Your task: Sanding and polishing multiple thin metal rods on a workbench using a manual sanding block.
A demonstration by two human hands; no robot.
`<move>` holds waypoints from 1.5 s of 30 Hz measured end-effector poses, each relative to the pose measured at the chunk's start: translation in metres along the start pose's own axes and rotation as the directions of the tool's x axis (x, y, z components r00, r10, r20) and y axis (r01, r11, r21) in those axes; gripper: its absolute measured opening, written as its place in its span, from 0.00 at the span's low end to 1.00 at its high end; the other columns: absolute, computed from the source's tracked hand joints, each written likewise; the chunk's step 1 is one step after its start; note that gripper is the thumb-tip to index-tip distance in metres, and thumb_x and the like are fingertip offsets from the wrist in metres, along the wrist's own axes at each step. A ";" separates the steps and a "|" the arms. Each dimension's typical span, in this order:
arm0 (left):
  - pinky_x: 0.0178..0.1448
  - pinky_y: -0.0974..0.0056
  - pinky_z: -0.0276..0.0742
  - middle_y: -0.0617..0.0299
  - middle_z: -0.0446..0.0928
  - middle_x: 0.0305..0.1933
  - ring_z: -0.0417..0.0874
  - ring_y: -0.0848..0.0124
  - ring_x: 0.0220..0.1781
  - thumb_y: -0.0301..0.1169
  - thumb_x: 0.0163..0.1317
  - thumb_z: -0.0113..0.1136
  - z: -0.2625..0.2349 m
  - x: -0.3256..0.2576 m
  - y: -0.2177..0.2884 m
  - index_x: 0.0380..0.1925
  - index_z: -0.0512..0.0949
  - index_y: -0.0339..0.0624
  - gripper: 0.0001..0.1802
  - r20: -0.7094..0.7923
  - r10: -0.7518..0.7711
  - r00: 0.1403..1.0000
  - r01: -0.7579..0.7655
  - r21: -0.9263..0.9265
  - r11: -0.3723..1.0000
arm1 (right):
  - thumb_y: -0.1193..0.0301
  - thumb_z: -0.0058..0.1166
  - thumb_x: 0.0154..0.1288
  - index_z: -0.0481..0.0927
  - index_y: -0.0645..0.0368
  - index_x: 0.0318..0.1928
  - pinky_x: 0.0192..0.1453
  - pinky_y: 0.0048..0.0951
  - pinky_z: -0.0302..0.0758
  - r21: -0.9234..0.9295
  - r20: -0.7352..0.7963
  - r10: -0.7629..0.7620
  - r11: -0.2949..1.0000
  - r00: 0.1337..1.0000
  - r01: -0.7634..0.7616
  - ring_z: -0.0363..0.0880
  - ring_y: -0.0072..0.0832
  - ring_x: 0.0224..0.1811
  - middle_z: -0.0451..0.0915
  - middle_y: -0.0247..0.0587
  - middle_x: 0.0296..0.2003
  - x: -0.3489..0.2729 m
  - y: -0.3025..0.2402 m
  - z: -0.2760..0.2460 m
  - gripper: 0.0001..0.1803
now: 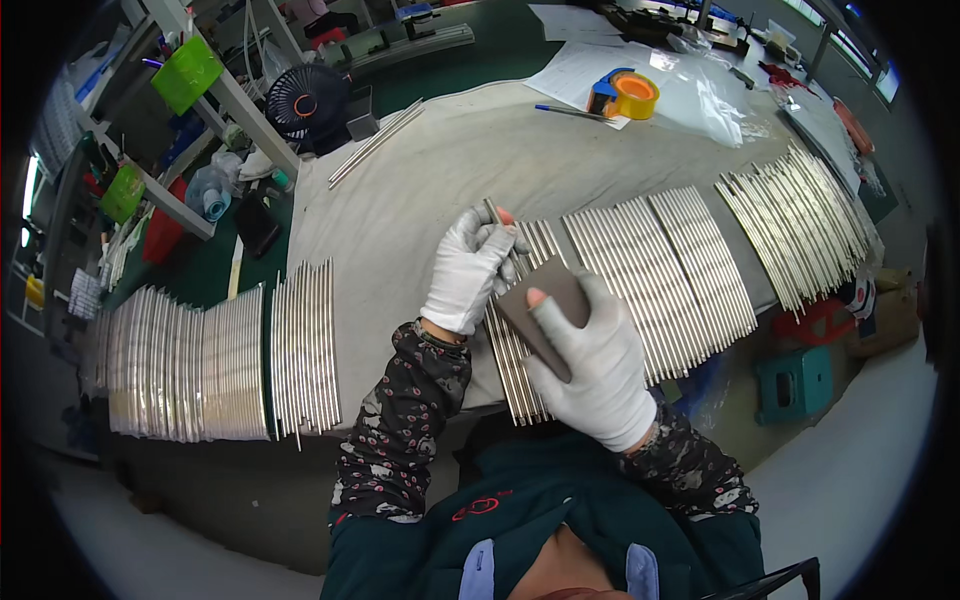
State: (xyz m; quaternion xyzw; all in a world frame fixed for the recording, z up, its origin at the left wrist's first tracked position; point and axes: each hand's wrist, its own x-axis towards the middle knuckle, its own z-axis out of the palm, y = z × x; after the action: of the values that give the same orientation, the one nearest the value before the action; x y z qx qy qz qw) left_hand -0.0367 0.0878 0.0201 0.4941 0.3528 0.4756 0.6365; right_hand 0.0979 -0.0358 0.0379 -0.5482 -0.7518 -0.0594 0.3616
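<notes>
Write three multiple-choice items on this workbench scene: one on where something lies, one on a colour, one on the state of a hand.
1. Where does the roll of tape lie?
A. on the far side of the bench, on the sheets of paper
B. on the floor by the stool
C. in the left hand

2. What colour are the gloves on the hands?
A. black
B. white
C. orange

3. What is the right hand doing?
A. hanging open and empty
B. gripping the pen
C. holding a dark flat pad against the metal rods

Answers:
1. A: the tape sits on white paper beyond the cloth.
2. B: both the left hand and the right wear white gloves.
3. C: the dark flat pad is pinched in its fingers, over the metal rods.
</notes>
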 end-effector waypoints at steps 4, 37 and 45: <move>0.17 0.80 0.67 0.60 0.79 0.30 0.73 0.83 0.18 0.28 0.67 0.55 -0.003 -0.003 0.005 0.45 0.69 0.37 0.10 0.012 0.004 1.000 -0.004 -0.024 1.000 | 0.65 0.63 0.48 0.75 0.54 0.55 0.45 0.42 0.75 -0.259 -0.001 0.196 0.947 0.981 -0.190 0.73 0.46 0.42 0.67 0.62 0.52 0.005 0.041 0.003 0.30; 0.20 0.79 0.59 0.63 0.80 0.29 0.66 0.87 0.17 0.27 0.66 0.56 -0.010 0.003 -0.003 0.43 0.71 0.39 0.08 0.044 0.024 0.999 -0.024 -0.013 1.000 | 0.64 0.63 0.48 0.74 0.54 0.56 0.47 0.41 0.74 -0.302 0.001 0.216 0.931 0.976 -0.206 0.72 0.46 0.46 0.66 0.60 0.53 0.007 0.051 -0.001 0.32; 0.19 0.79 0.58 0.61 0.80 0.30 0.64 0.86 0.15 0.28 0.66 0.56 -0.008 0.003 -0.006 0.44 0.71 0.38 0.09 0.016 0.039 0.999 -0.039 0.024 0.999 | 0.64 0.64 0.47 0.75 0.52 0.55 0.46 0.41 0.74 -0.313 0.053 0.212 0.932 0.976 -0.185 0.72 0.45 0.44 0.66 0.59 0.53 -0.003 0.046 -0.008 0.31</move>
State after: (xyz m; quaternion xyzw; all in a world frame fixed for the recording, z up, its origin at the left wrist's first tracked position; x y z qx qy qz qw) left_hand -0.0416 0.0922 0.0122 0.5126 0.3438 0.4796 0.6237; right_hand 0.1423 -0.0239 0.0280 -0.6728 -0.6891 -0.1144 0.2437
